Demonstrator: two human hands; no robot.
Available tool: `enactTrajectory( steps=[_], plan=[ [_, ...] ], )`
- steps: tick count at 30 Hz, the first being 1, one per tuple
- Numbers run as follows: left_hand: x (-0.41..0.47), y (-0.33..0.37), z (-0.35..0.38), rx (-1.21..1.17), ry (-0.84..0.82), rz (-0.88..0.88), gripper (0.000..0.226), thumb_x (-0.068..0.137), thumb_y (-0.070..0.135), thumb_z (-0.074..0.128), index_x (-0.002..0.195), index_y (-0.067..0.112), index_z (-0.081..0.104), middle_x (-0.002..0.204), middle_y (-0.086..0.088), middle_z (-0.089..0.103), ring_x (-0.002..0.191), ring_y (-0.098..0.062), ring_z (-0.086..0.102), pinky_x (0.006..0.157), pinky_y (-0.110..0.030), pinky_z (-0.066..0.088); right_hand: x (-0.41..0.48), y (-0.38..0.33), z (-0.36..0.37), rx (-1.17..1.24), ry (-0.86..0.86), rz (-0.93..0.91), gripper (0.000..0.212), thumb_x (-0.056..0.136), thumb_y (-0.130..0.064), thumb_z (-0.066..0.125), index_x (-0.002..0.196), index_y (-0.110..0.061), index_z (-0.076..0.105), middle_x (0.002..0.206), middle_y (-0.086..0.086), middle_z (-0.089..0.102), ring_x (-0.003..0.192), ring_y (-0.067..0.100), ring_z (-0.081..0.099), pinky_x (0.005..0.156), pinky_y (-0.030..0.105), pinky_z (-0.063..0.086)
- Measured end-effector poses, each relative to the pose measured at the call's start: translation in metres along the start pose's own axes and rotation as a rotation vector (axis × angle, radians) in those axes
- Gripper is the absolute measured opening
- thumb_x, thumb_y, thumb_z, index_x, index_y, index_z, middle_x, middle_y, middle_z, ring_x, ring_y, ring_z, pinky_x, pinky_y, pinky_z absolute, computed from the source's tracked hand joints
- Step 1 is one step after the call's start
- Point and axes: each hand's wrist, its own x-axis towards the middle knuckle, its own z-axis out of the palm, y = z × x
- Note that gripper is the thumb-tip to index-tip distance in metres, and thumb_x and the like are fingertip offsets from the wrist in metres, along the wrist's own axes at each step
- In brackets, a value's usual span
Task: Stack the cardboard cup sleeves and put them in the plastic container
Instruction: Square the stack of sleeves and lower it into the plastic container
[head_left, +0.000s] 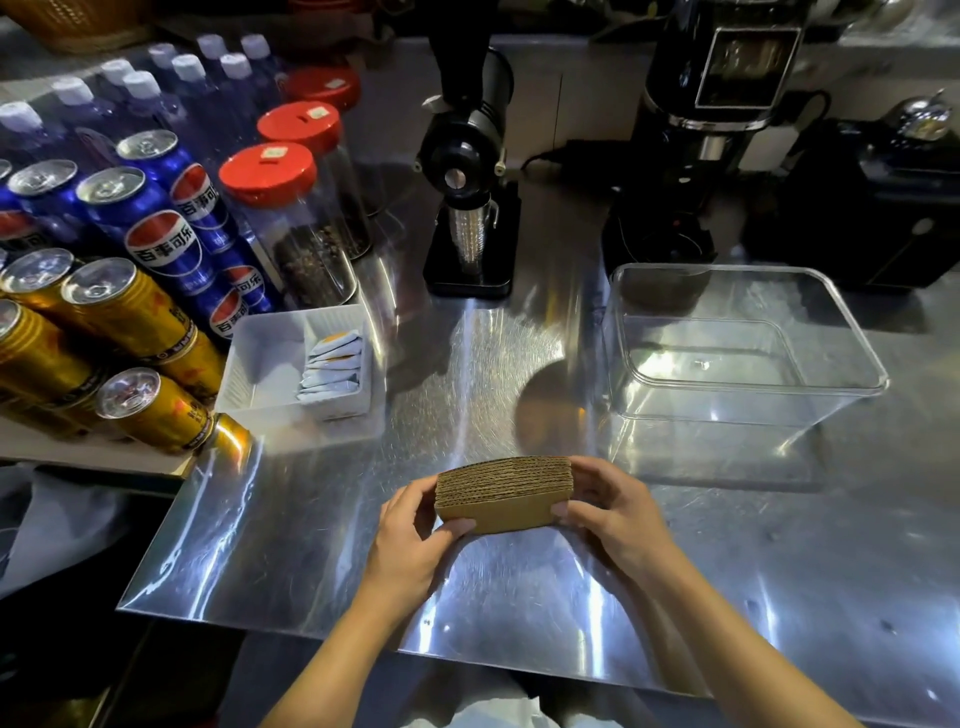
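Observation:
A neat stack of several brown cardboard cup sleeves stands on edge just above the steel counter, near its front. My left hand grips the stack's left end and my right hand grips its right end, thumbs on the near face. The clear plastic container sits open and empty on the counter, behind and to the right of the stack, with a gap between them.
A white tray with sachets lies at the left. Behind it stand red-lidded jars, blue and gold cans and water bottles. A black grinder and other black machines line the back of the steel counter.

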Motion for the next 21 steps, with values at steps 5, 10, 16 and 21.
enactTrajectory(
  steps=[5,10,16,21],
  plan=[
    [0.001,0.018,-0.002,-0.157,0.037,-0.002,0.046,0.069,0.004,0.075,0.094,0.040,0.062,0.102,-0.003,0.068,0.102,-0.019,0.060,0.091,-0.038,0.048,-0.006,-0.022,-0.004,0.071,0.077,-0.049,0.043,0.068,0.019,0.067,0.094,-0.016,0.065,0.087,-0.002,0.075,0.079,0.005,0.069,0.066,0.015,0.054],
    [0.039,0.083,0.016,-0.185,0.089,0.184,0.051,0.064,-0.001,0.078,0.090,0.040,0.062,0.090,0.012,0.069,0.087,0.007,0.061,0.074,-0.005,0.043,0.005,-0.073,-0.044,0.081,0.208,-0.231,0.044,0.069,0.015,0.069,0.093,-0.021,0.066,0.084,-0.008,0.075,0.076,0.009,0.067,0.067,0.016,0.055],
    [0.068,0.136,0.026,-0.199,0.043,0.300,0.045,0.064,0.018,0.081,0.092,0.046,0.060,0.088,0.029,0.068,0.090,0.001,0.058,0.088,-0.023,0.044,0.017,-0.112,-0.076,0.074,0.282,-0.351,0.046,0.067,0.015,0.069,0.089,-0.025,0.065,0.082,-0.013,0.075,0.080,0.005,0.068,0.070,0.015,0.054],
    [0.102,0.190,0.068,-0.297,-0.027,0.357,0.042,0.069,0.011,0.076,0.097,0.036,0.058,0.093,0.012,0.066,0.088,-0.007,0.063,0.085,-0.027,0.050,0.031,-0.138,-0.126,0.137,0.372,-0.369,0.034,0.064,-0.001,0.073,0.093,-0.019,0.066,0.081,-0.008,0.075,0.081,0.007,0.068,0.068,0.015,0.054]
  ],
)
